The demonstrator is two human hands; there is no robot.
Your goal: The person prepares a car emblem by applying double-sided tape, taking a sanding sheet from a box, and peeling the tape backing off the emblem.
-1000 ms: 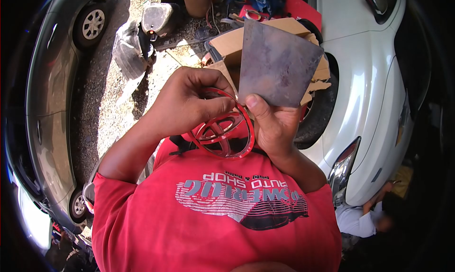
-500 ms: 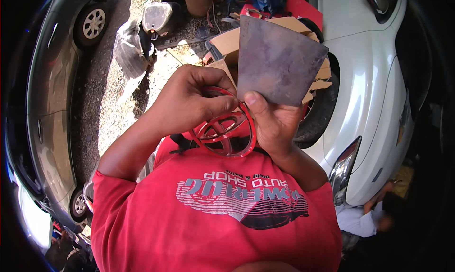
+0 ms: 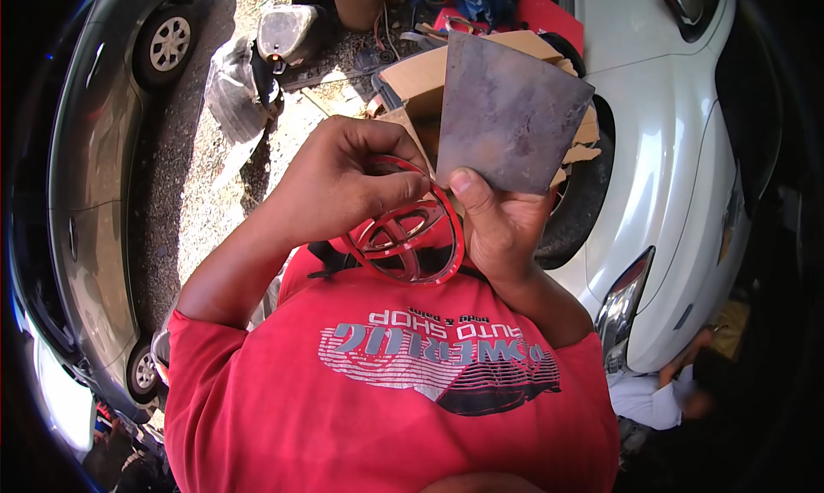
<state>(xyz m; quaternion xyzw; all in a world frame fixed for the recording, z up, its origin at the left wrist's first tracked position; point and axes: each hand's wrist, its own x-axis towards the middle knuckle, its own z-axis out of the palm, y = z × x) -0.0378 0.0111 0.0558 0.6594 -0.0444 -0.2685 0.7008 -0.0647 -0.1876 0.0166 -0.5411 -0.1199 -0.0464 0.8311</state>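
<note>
A car emblem [image 3: 414, 278] of crossed ovals, its rim edged in red, is pinched at the top between the thumb and fingers of my left hand [image 3: 352, 184]. Part of the emblem is hidden behind that hand. My right hand [image 3: 502, 227] grips a thin, roughly square grey sheet [image 3: 513, 111] that looks like sandpaper, with blotchy marks on its face. The right thumb presses on the sheet's lower left corner, and the fingers are behind it. The right thumb tip lies close beside the emblem's upper right rim. Both things are in front of my red shirt [image 3: 386, 441].
A cardboard box [image 3: 421, 77] stands beyond the sheet. On the right is a silver car [image 3: 652, 175]; on the left, a dark car [image 3: 94, 193]. Car parts, including a lamp-like piece [image 3: 287, 31], lie on the gravel. Another person [image 3: 648, 400] is low at the right.
My right hand has shifted slightly right with the grey sheet, which has turned a little. The gap to my left hand is a bit wider. My left hand and the emblem stay practically still.
</note>
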